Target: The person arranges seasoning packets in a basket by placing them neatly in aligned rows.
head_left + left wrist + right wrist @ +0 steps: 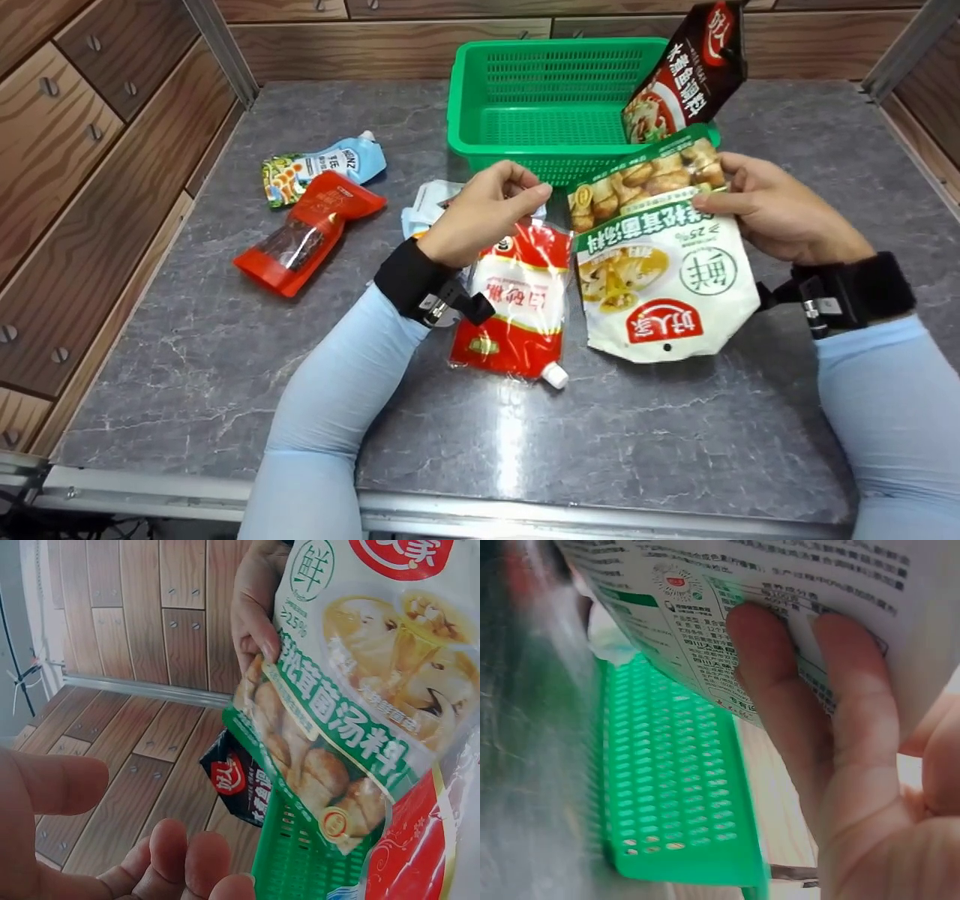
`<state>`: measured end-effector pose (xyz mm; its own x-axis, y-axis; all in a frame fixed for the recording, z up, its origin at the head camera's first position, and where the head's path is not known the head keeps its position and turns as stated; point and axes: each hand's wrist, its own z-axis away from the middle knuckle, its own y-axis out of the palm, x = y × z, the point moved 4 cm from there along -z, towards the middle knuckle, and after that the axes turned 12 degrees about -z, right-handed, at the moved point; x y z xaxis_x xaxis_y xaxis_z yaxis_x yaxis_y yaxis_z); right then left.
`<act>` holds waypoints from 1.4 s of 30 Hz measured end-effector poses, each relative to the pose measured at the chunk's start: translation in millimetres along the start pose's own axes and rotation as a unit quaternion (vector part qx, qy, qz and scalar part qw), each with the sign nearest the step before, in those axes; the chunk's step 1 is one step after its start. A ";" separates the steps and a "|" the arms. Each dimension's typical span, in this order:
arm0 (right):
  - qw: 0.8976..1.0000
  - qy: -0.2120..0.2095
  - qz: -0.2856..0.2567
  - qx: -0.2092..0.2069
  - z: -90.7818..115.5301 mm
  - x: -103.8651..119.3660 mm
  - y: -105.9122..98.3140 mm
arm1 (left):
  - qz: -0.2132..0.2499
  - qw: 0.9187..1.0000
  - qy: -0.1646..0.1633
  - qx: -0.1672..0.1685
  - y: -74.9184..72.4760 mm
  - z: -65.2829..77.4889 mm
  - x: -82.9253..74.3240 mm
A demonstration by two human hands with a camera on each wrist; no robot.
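My right hand [787, 206] pinches a white and green mushroom soup seasoning pouch [667, 277] by its side edge, thumb in front and fingers behind. The pouch is raised, its lettering upside down in the head view. My left hand [491, 214] holds nothing; its thumb and bent fingertips stand apart in the left wrist view. Below that hand lies a red and white sugar pouch [517, 300] with a white cap. Partly hidden behind the hand is a pale blue and white packet [431, 202]. The right wrist view shows the soup pouch's printed back [705, 630] against my fingers.
A green basket [465, 97] stands at the back, with a dark seasoning packet [682, 82] leaning upright at its right end. On the left of the grey table [225, 390] lie a blue Heinz pouch [322, 169] and a red packet with a window [307, 232].
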<state>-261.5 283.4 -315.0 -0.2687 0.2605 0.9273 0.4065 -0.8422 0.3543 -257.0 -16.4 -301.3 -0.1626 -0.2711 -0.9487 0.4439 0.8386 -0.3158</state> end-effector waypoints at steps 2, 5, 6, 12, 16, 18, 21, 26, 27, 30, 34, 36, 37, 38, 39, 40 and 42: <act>1.000 -0.014 -0.012 0.002 3.5 4.9 -0.2 | 0.000 1.000 -0.003 0.001 -0.2 0.0 0.0; 0.999 -0.027 -0.025 0.007 8.5 10.6 0.5 | 0.000 1.000 -0.005 -0.001 -0.3 -0.5 1.0; 0.999 -0.030 -0.026 0.008 10.0 12.2 1.0 | 0.000 1.000 -0.005 -0.002 -0.3 -0.7 1.3; 0.998 -0.046 -0.036 0.022 15.1 18.1 8.4 | -0.009 1.000 -0.005 -0.007 0.1 -2.3 4.6; 0.996 -0.057 -0.050 0.038 14.3 17.2 16.4 | -0.012 1.000 -0.014 -0.008 0.6 -4.7 10.5; 0.996 -0.063 -0.052 0.044 13.9 16.5 20.9 | -0.008 1.000 -0.021 -0.010 0.4 -5.8 13.6; 0.995 -0.073 -0.053 0.047 13.8 16.3 28.3 | -0.002 0.999 -0.034 -0.014 -0.3 -7.6 18.2; 0.991 -0.103 -0.069 0.058 15.1 17.2 41.5 | 0.010 0.998 -0.055 -0.002 -1.1 -10.6 22.2; 0.990 -0.110 -0.068 0.060 15.5 17.3 44.0 | 0.012 0.998 -0.057 0.002 -0.9 -11.0 22.4; 0.989 -0.131 -0.048 0.054 17.0 17.0 50.6 | 0.018 0.998 -0.054 0.014 0.2 -11.7 21.5; 0.988 -0.145 -0.027 0.056 19.1 15.8 57.3 | 0.049 0.998 -0.042 0.027 3.4 -12.7 18.1; 0.987 -0.143 -0.027 0.067 20.0 14.8 60.1 | 0.075 0.996 -0.035 0.036 5.2 -13.1 16.1; 0.987 -0.142 -0.031 0.073 20.5 14.3 61.3 | 0.089 0.995 -0.030 0.039 5.8 -13.1 14.9; 0.987 -0.141 -0.027 0.075 20.8 13.8 62.4 | 0.105 0.993 -0.024 0.043 6.4 -13.2 13.8; 0.987 -0.140 -0.025 0.077 21.0 13.5 63.4 | 0.118 0.992 -0.018 0.046 6.5 -13.2 12.9; 0.987 -0.139 -0.024 0.079 21.3 13.3 64.4 | 0.135 0.990 -0.009 0.048 6.4 -13.0 11.7; 0.987 -0.139 -0.018 0.081 21.3 12.8 65.9 | 0.167 0.985 0.007 0.048 5.7 -12.2 9.5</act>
<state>-219.5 241.3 -277.2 -0.0456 0.4271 0.9031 0.5416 -0.7491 0.3816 -266.8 -8.4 -312.0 -0.0059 0.0188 -0.9998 0.5565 0.8308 0.0124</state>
